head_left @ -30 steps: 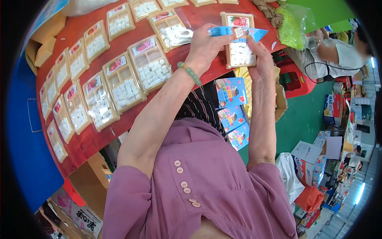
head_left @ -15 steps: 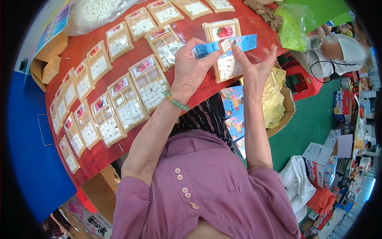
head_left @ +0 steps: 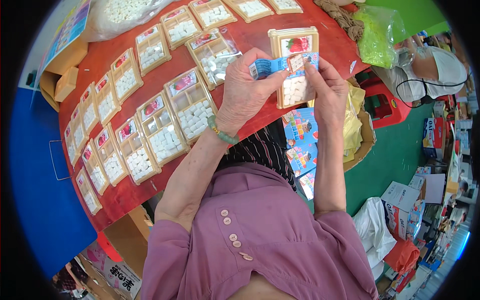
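Note:
A blue printed paper band (head_left: 296, 64) lies across the middle of a clear-lidded plastic tray (head_left: 281, 95) near the table's front right edge. White marshmallow-like pieces fill the tray's lower part, and a strawberry picture shows at its top. My left hand (head_left: 250, 85) pinches the band's left end between thumb and fingers, wearing a green bead bracelet. Over on the right side, my right hand (head_left: 327, 90) presses its thumb on the band, its fingers curled round the tray's right edge. Those fingertips are partly hidden behind the tray.
Several similar filled trays (head_left: 191, 112) stand in rows on the red table (head_left: 250, 112). A bag of white pieces (head_left: 125, 14) lies at the back left. Blue printed cards (head_left: 300, 131) sit by my lap, beside a carton with yellow wrapping (head_left: 354, 127). A red stool (head_left: 387, 105) stands right.
My right hand has gone from spread fingers to closing round the tray's right edge. The band's right end, which stuck out past the tray, now bends round that side.

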Tool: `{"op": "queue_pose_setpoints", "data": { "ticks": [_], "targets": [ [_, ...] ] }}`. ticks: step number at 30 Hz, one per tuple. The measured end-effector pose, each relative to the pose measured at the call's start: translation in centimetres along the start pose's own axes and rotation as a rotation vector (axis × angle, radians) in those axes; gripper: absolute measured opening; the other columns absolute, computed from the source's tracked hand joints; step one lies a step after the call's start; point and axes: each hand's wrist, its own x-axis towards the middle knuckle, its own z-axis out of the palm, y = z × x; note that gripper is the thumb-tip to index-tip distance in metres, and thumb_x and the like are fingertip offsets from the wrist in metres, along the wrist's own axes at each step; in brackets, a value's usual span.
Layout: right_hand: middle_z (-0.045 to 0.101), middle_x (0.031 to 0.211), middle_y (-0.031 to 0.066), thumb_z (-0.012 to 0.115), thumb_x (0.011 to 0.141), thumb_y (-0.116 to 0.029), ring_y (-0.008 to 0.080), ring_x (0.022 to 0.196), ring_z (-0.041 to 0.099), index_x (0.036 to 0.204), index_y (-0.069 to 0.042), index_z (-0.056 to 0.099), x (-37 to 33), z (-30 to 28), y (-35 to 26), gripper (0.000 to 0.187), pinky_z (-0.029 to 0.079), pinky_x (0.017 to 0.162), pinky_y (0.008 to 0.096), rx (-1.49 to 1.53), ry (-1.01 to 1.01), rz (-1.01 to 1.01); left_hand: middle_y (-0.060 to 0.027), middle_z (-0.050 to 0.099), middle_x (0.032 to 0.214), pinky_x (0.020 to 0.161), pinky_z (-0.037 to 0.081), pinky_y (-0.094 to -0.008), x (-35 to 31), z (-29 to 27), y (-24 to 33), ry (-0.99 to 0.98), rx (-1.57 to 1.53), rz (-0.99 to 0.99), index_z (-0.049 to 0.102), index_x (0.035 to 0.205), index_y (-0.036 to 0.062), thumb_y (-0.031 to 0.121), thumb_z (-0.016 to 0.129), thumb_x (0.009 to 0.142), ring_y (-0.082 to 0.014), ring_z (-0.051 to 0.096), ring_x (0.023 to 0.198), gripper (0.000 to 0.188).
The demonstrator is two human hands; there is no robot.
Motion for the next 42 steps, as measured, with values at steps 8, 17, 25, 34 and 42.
{"op": "queue_pose_setpoints", "data": {
  "ticks": [8,17,25,34,42],
  "targets": [
    [0.065,0.100,0.0129,0.057,0.083,-0.001,0.0181,0.089,0.064,0.109,0.006,0.059,0.2,-3.6,-0.3,0.026,0.050,0.082,0.0302,0.291,-0.307,0.163,0.0057,0.060,0.072,0.058,0.041,-0.0159,-1.0,-0.4,1.6,-0.156,-0.034,-0.057,0.060,0.082,0.0050,0.003,0.071,0.077,0.0008,0.051,0.067,0.012],
    [0.064,0.095,0.0158,0.070,0.073,-0.006,0.0253,0.085,0.065,0.101,0.006,0.060,-1.7,-5.8,0.2,0.032,0.052,0.081,0.0376,0.485,-0.434,0.143,0.0008,0.062,0.074,0.060,0.043,-0.0201,-1.9,-1.6,3.1,-0.501,-0.163,-0.041,0.063,0.085,0.0020,0.007,0.072,0.076,-0.0026,0.054,0.071,0.013],
    [0.059,0.070,0.0137,0.068,0.075,-0.019,0.0248,0.064,0.054,0.076,-0.001,0.061,-1.7,-3.7,1.4,0.019,0.041,0.054,0.0338,0.630,-0.636,0.071,-0.0082,0.061,0.082,0.058,0.046,-0.0295,-3.3,-1.6,4.7,-0.525,0.199,0.276,0.064,0.083,0.0035,0.003,0.072,0.071,-0.0203,0.060,0.068,0.014],
    [0.063,0.073,0.0128,0.068,0.079,-0.025,0.0240,0.068,0.055,0.070,-0.006,0.060,-1.8,-3.4,1.8,0.023,0.044,0.061,0.0350,0.623,-0.847,-0.049,-0.0071,0.062,0.078,0.060,0.050,-0.0280,-5.2,-1.1,5.6,-0.392,0.169,0.206,0.057,0.102,0.0072,0.008,0.077,0.064,-0.0209,0.063,0.067,0.043],
    [0.066,0.080,0.0069,0.066,0.082,-0.018,0.0231,0.080,0.055,0.075,-0.010,0.067,0.7,-3.0,3.6,0.010,0.039,0.066,0.0330,0.644,-1.287,-0.080,-0.0050,0.061,0.078,0.055,0.049,-0.0290,-5.1,-3.1,3.5,-0.645,0.169,0.270,0.062,0.084,0.0062,0.005,0.077,0.062,-0.0199,0.062,0.064,0.026]
  ]
}}
